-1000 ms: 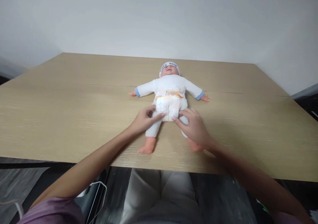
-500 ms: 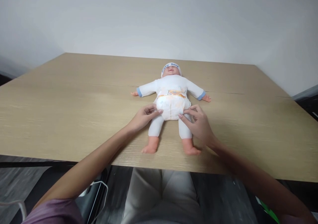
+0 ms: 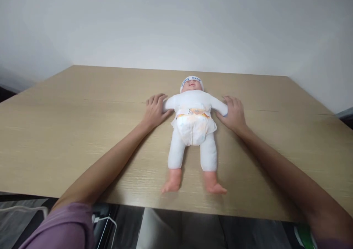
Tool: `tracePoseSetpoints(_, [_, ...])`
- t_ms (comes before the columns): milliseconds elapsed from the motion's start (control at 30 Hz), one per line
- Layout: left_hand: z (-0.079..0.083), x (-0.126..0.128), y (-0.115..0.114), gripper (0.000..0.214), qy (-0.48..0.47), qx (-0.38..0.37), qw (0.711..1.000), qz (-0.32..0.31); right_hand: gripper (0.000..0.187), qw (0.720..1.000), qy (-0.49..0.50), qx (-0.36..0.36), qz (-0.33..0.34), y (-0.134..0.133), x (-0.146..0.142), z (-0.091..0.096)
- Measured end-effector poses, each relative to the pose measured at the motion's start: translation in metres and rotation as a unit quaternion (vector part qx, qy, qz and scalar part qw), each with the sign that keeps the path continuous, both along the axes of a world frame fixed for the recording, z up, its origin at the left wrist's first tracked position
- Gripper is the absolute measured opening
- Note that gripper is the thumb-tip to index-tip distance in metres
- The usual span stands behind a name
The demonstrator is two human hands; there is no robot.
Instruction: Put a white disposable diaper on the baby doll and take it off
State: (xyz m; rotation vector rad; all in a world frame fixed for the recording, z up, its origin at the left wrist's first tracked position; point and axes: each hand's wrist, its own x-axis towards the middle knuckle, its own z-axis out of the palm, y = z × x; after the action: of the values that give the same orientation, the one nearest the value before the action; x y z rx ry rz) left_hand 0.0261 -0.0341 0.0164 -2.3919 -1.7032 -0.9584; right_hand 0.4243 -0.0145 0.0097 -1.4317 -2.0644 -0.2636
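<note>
A baby doll (image 3: 193, 111) in a white suit, a white cap and a printed diaper (image 3: 193, 125) lies on its back on the wooden table (image 3: 82, 124). Its feet point at me, close to the table's front edge. My left hand (image 3: 154, 111) lies over the doll's arm on the left side, with the fingers curled round the sleeve and the doll's hand hidden under it. Over the arm on the right side, my right hand (image 3: 234, 113) covers the blue cuff in the same way.
The light wooden table runs wide to both sides and back to a plain white wall. White cables (image 3: 104, 219) hang below the front edge at the left. My lap is under the table edge.
Both hands left the diaper at the doll's hips and moved out and up onto its arms. The doll now lies nearer to me, its feet by the front edge.
</note>
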Motion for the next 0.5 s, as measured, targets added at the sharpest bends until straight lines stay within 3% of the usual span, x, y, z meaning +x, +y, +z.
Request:
tracePoseSetpoints(100, [-0.006,-0.006,0.039,0.068,0.052,-0.029,0.998,-0.020,0.047,0.999,-0.019,-0.049,0.010,0.026,-0.005,-0.004])
tracePoseSetpoints(233, [-0.008,-0.008,0.049,0.066,0.045,-0.033,0.998,-0.030,0.046,0.998,0.013,-0.060,0.024,0.022,-0.005,-0.007])
tracePoseSetpoints(367, [0.005,0.010,0.024,0.052,-0.013,-0.049,0.998,0.026,0.045,0.996,0.064,-0.055,-0.008,0.003,-0.014,0.006])
tracePoseSetpoints(433, [0.022,0.022,-0.004,0.046,-0.065,-0.062,0.995,0.048,0.043,0.991,0.112,-0.063,-0.034,-0.014,-0.019,0.021])
tracePoseSetpoints(500, [0.044,0.033,-0.045,0.046,-0.118,-0.070,0.989,0.052,0.041,0.982,0.167,-0.073,-0.046,-0.040,-0.020,0.039])
